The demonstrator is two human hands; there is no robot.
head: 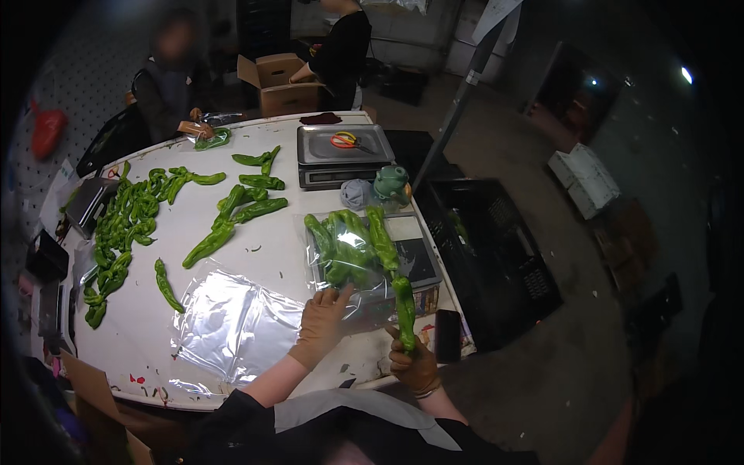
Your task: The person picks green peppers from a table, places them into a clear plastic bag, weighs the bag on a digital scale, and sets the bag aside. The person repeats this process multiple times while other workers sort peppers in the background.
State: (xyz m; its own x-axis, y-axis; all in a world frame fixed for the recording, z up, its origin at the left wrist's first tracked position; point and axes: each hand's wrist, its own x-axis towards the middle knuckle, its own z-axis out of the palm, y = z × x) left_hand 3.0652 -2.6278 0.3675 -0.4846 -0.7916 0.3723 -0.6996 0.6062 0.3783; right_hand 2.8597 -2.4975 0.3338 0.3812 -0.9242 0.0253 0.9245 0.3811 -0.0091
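Observation:
My right hand [412,363], in a tan glove, grips the lower end of a long green pepper [404,308]. Another green pepper [382,238] lies just above it at the right side of a clear plastic bag. The bag holds several green peppers [346,244] and rests on a scale [430,256] near the right edge. My left hand [322,325], also gloved, is at the bag's lower edge; whether its fingers pinch the film is unclear. Left of it, a stack of clear plastic bags [232,325] lies flat on the white table [273,256]. More long peppers [212,241] lie beyond.
A pile of green peppers [133,203] covers the table's left part. Scissors [344,140] lie on a second scale [325,152]. A green container [391,183], a phone [448,336] and a black crate [494,256] are at right. Two people work beyond, one at a cardboard box [285,87].

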